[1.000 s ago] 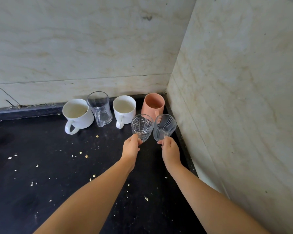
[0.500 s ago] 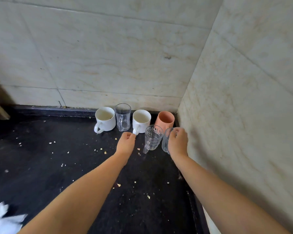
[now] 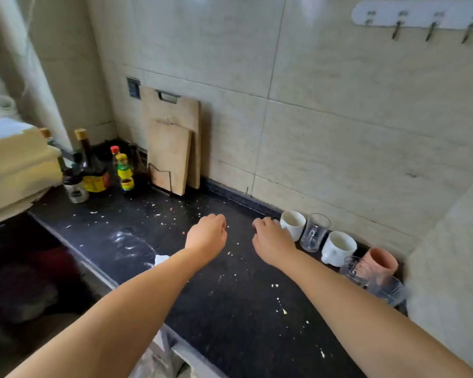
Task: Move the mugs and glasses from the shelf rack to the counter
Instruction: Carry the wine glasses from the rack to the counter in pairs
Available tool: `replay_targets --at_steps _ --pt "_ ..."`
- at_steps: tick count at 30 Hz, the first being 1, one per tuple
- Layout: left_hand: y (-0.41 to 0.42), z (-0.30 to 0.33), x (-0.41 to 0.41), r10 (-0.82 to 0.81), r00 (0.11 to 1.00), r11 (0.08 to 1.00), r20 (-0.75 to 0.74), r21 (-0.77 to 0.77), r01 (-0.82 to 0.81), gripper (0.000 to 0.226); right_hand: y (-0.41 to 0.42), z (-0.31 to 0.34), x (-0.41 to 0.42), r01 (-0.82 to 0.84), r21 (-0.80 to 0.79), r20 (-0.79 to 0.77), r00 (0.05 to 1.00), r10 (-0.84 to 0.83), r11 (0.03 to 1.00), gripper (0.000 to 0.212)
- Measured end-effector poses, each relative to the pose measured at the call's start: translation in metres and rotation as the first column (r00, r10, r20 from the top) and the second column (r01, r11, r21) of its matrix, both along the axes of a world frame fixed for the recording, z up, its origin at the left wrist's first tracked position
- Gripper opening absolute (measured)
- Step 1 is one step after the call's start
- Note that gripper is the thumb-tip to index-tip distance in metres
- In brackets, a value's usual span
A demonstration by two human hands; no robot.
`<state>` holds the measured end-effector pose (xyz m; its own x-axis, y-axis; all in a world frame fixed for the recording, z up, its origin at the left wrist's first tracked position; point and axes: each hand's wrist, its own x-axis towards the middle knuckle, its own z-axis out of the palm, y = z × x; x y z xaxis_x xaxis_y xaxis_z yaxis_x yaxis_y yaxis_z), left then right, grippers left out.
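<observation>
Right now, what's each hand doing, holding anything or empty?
Left hand: empty, fingers loosely curled, above the counter.
Right hand: empty, fingers curled, beside the nearest white mug; contact cannot be told.

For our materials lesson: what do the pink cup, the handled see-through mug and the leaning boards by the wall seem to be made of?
Pink cup: matte and opaque, probably plastic, possibly ceramic.
Handled see-through mug: clear glass, since the wall shows through it.
Leaning boards: pale unfinished wood or bamboo, with faint grain.
</observation>
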<state>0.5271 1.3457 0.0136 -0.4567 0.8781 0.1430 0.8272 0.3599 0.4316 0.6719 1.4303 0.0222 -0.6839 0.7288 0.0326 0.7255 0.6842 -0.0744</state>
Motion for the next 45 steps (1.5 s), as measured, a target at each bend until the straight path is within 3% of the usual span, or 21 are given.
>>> replay_targets --at_steps 3,9,16,21,32,41,45 --pt "-0.067 0.005 -0.035 0.082 0.993 0.996 -0.081 -0.028 -0.085 0.024 -0.053 0.009 -0.042 -0.052 -0.075 0.066 0.996 0.057 0.996 0.039" --pt "-0.254 0.001 -0.088 0.299 0.948 0.950 -0.106 -0.059 -0.307 0.022 -0.204 0.007 -0.127 -0.280 -0.107 0.076 0.954 0.289 0.954 0.035" --pt "-0.503 0.000 -0.125 0.589 0.793 0.752 -0.152 -0.255 -0.608 0.027 -0.425 0.005 -0.221 -0.620 -0.138 0.071 0.771 0.632 0.772 0.031" --pt "-0.647 0.000 -0.137 0.787 0.605 0.568 -0.118 -0.243 -0.786 0.030 -0.559 0.001 -0.264 -0.796 -0.158 0.101 0.576 0.811 0.585 0.034" --pt "-0.827 -0.003 -0.185 0.969 0.245 0.236 -0.013 -0.227 -0.945 0.011 -0.745 -0.001 -0.366 -0.961 -0.133 0.119 0.227 0.967 0.242 0.034" --pt "-0.911 0.017 -0.309 0.986 0.160 0.148 -0.041 -0.204 -0.968 0.014 -0.839 0.020 -0.519 -0.984 -0.124 0.077 0.119 0.990 0.128 0.029" --pt "-0.956 0.017 -0.347 0.992 0.125 0.125 0.014 -0.190 -0.974 0.013 -0.884 0.020 -0.571 -0.986 -0.135 0.082 0.089 0.993 0.100 0.026"
